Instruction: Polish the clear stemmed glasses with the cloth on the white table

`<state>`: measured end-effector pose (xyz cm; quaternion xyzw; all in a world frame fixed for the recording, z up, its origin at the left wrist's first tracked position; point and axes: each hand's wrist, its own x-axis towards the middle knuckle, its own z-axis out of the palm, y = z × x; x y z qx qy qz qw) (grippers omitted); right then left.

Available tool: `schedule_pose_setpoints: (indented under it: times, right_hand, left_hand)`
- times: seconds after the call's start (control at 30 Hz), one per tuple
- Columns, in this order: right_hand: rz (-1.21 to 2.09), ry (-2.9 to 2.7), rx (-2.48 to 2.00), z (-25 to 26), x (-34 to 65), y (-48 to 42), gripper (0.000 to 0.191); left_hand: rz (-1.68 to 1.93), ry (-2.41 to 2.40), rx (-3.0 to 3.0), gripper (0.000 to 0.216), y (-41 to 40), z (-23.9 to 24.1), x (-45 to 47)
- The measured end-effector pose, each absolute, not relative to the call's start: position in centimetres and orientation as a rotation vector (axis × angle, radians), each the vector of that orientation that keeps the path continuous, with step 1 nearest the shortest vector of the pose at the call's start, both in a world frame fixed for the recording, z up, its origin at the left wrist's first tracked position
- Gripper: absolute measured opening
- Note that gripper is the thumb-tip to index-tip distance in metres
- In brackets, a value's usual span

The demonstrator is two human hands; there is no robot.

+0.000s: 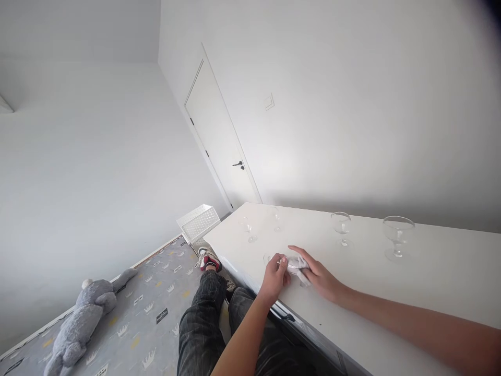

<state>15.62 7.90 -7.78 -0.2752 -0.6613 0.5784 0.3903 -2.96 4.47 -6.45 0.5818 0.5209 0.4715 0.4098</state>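
White table (pixel 430 282), four glasses; white door (pixel 219 141), patterned mat (pixel 148 313)

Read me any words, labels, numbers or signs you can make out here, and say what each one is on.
None can be read.
Small dark labels on the grey crown-print floor mat: printed with light text, too small and blurred to read.
White table, glasses, door, wall switch: no text visible.

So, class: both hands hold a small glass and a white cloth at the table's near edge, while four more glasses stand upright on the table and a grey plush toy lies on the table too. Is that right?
Not quite. The head view shows the grey plush toy lying on the patterned floor mat, not on the table. The rest holds: left hand and right hand hold the cloth with a glass in it, four glasses standing behind.
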Motion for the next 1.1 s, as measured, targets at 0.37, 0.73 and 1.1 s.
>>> schedule_pose_setpoints:
  times: [0.37, 0.73, 1.1]
  right_hand:
    - [1.704, -1.345, -0.717, -7.7, 16.1, 9.3, 0.073]
    - [1.617, -1.377, -0.808, -7.7, 16.2, 8.6, 0.068]
    - [1.779, -1.098, -0.784, -7.8, 16.2, 9.7, 0.068]
  left_hand:
    - [1.252, 1.115, 1.387, 0.060, 4.5, -7.0, -2.8]
    - [1.237, 1.124, 1.510, 0.058, 4.6, -7.8, -3.1]
    - [1.270, 1.087, 1.550, 0.058, 4.4, -7.2, -3.0]
